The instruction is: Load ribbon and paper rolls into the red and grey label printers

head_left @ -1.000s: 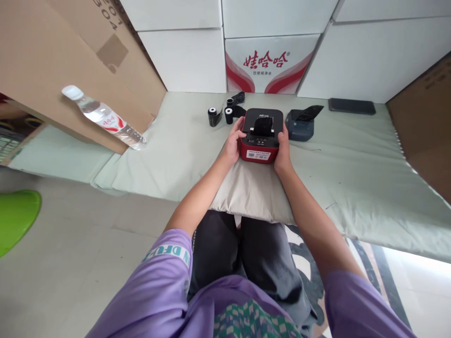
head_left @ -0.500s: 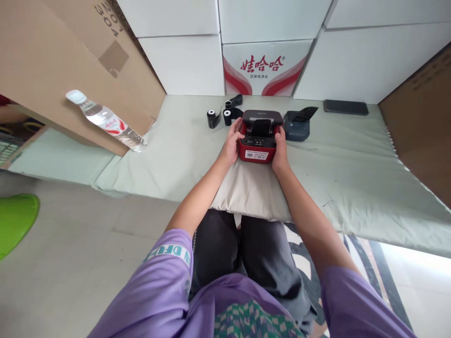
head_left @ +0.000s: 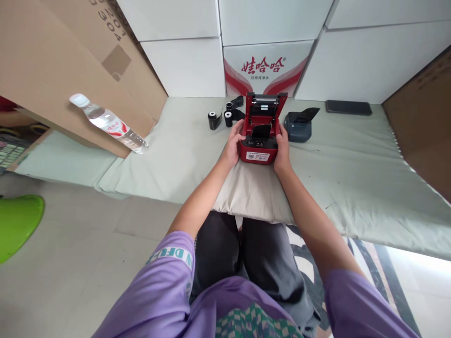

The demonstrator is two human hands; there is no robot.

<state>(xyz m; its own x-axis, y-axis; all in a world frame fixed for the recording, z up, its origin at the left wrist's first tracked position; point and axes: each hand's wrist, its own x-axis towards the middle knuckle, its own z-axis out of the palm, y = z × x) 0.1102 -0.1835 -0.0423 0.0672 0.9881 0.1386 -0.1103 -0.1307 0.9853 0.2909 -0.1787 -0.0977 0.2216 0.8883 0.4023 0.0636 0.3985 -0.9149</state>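
A small red label printer (head_left: 260, 151) sits on a beige cushion (head_left: 251, 192) in front of me. Its lid (head_left: 266, 105) stands open and upright, showing a black roll inside. My left hand (head_left: 233, 144) grips the printer's left side. My right hand (head_left: 282, 146) grips its right side. Two black rolls (head_left: 219, 119) stand on the mat just to the left behind the printer.
A grey-blue printer (head_left: 298, 126) sits right of the red one on the pale green mat (head_left: 352, 164). A dark phone (head_left: 348, 108) lies at the back right. A water bottle (head_left: 109, 124) leans on a cardboard box (head_left: 52, 70) at left. White cartons (head_left: 268, 70) stand behind. A green object (head_left: 17, 225) lies on the floor.
The red printer's lid has swung up from closed to fully open. Both hands have stayed on the printer's sides.
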